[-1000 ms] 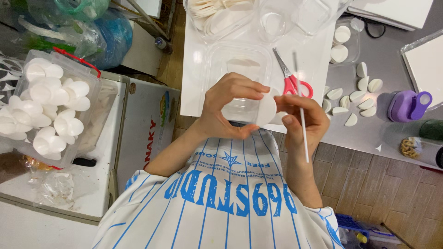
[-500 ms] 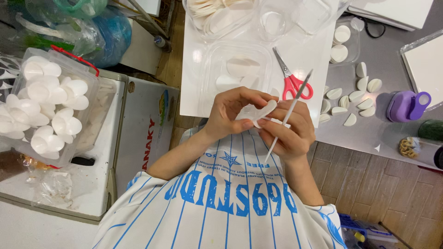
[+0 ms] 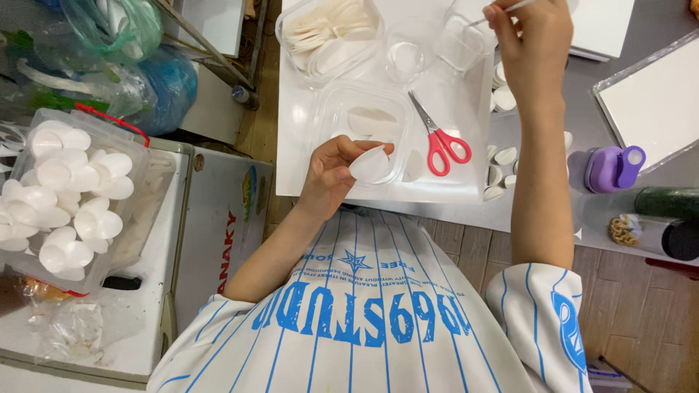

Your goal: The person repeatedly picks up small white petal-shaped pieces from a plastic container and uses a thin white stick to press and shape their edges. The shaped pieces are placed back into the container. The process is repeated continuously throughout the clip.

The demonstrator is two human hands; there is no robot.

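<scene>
White worktable (image 3: 306, 156): left hand (image 3: 331, 178) pinches white curved petal piece (image 3: 370, 165) beside red-handled scissors (image 3: 440, 138); right hand (image 3: 530, 44) beyond scissors, fingers closed on thin white stick (image 3: 502, 10).

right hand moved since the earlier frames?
Yes. The right hand, holding a thin white stick, went from beside the left hand up past the red scissors to the table's far side.

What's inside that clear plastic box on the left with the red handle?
The clear box is packed with white, rounded, petal-like pieces heaped on one another. Only the top layer shows; whatever lies beneath them, and the box's bottom, is covered.
</scene>
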